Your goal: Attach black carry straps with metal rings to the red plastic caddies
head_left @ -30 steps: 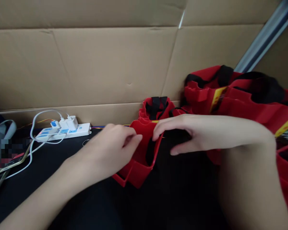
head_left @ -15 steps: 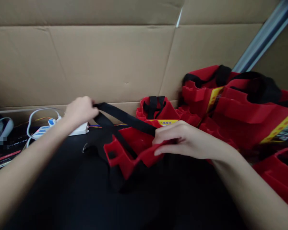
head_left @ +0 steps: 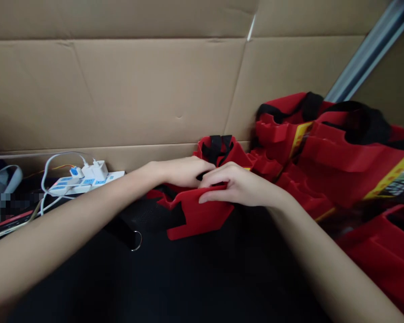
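A red plastic holder (head_left: pixel 204 213) with a notched side stands low on the black surface in front of me. My right hand (head_left: pixel 234 184) pinches its upper rim, thumb outside and fingers over the edge. My left hand (head_left: pixel 185 172) reaches to the holder's opening from the left, its fingers curled down and together. Those fingertips are partly hidden behind the right hand, so what they grip cannot be made out. Left of the holder a black strap end (head_left: pixel 119 231) with a metal ring (head_left: pixel 138 241) lies on the surface.
Behind my hands stands a smaller-looking red holder (head_left: pixel 242 154) with black straps. More red holders (head_left: pixel 336 152) with yellow labels fill the right side. A white power strip (head_left: pixel 87 181) with plugs and cables lies back left. A cardboard wall (head_left: pixel 155 89) closes the back.
My left hand has moved right and down from the raised strap loop to the holder's opening. The holder has turned in my right hand, and the loop no longer shows stretched out.
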The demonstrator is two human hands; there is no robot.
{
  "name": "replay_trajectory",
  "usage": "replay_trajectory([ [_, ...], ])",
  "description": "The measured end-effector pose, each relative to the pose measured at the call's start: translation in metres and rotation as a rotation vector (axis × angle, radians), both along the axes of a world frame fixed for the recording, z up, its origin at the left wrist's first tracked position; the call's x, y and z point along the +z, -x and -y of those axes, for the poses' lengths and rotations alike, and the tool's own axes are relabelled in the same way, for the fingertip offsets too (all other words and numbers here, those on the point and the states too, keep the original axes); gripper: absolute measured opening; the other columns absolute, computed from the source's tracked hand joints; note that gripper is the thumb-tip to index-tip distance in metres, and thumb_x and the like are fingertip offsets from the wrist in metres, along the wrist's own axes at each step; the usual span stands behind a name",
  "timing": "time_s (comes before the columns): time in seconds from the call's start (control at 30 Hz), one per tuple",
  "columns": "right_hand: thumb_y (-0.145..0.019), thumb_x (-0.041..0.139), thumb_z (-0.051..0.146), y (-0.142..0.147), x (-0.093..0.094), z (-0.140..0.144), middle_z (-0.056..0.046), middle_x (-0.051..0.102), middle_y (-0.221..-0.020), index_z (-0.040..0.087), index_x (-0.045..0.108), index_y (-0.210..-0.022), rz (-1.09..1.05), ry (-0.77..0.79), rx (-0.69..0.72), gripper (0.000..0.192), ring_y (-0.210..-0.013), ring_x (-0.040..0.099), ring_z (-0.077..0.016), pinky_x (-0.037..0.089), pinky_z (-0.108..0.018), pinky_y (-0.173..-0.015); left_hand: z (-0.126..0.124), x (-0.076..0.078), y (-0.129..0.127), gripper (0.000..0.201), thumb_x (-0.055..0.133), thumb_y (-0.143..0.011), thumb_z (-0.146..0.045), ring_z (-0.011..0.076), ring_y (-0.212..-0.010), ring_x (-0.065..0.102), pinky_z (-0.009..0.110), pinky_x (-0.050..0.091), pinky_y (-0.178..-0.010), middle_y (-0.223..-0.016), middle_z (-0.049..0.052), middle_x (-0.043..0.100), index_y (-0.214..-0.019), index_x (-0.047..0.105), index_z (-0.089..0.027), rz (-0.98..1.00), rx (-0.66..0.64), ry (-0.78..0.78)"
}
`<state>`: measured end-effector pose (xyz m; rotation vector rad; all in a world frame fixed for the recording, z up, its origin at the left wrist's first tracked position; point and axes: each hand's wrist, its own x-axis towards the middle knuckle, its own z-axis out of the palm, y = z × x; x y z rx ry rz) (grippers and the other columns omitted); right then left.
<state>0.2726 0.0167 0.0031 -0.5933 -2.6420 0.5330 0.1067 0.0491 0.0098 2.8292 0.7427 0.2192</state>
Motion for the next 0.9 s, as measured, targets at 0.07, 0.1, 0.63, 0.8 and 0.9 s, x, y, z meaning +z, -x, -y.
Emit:
replay_trajectory([
  [0.07, -0.085, 0.055, 0.039, 0.0, 0.0, 0.001, -0.002, 0.062, -0.071, 0.012, 0.066, -0.079, -0.005, 0.012, 0.026, 0.03, -0.062, 0.051, -0.0094, 0.038, -0.022, -0.059, -0.008, -0.005, -0.009, 0.01, 0.059, -0.072, -0.013, 0.014, -0.069, 0.058, 0.024, 0.041, -0.061, -0.08, 0.004, 0.067, -0.079, 0.065, -0.013, -0.01, 0.012, -0.022],
  [0.1, -0.085, 0.054, 0.039, 0.0, 0.001, 0.002, -0.003, 0.062, -0.071, 0.012, 0.066, -0.079, 0.0, 0.012, 0.034, 0.03, -0.062, 0.05, -0.0095, 0.038, -0.023, -0.059, -0.013, -0.004, -0.007, 0.008, 0.06, -0.072, -0.015, 0.0133, -0.067, 0.057, 0.024, 0.04, -0.061, -0.076, 0.003, 0.067, -0.076, 0.066, -0.013, -0.002, 0.052, -0.048],
  [0.63, -0.087, 0.05, 0.043, -0.002, 0.0, 0.0, -0.002, 0.06, -0.072, 0.012, 0.065, -0.078, 0.034, -0.003, 0.015, 0.035, -0.061, 0.049, -0.009, 0.035, -0.023, -0.056, 0.019, 0.021, 0.134, 0.042, 0.055, -0.078, -0.05, 0.0115, -0.064, 0.052, 0.021, 0.038, -0.059, -0.072, -0.001, 0.062, -0.092, 0.062, -0.011, 0.078, 0.855, -0.185],
  [0.8, -0.087, 0.05, 0.041, -0.001, 0.0, 0.001, -0.001, 0.061, -0.072, 0.013, 0.066, -0.081, 0.034, -0.062, -0.001, 0.032, -0.059, 0.048, -0.0079, 0.034, -0.022, -0.056, 0.115, -0.01, 0.071, 0.035, 0.057, -0.073, -0.058, 0.0193, -0.069, 0.055, 0.029, 0.041, -0.06, -0.08, 0.001, 0.064, -0.086, 0.059, -0.026, 0.296, 0.601, -0.103],
  [0.9, -0.088, 0.049, 0.04, -0.001, 0.0, 0.004, -0.001, 0.061, -0.071, 0.014, 0.066, -0.083, 0.041, -0.109, -0.023, 0.031, -0.057, 0.047, -0.0072, 0.034, -0.022, -0.055, 0.146, -0.031, 0.067, 0.023, 0.049, -0.083, -0.047, 0.0178, -0.062, 0.055, 0.03, 0.039, -0.057, -0.072, 0.001, 0.062, -0.076, 0.058, -0.027, 0.23, 0.46, 0.057],
])
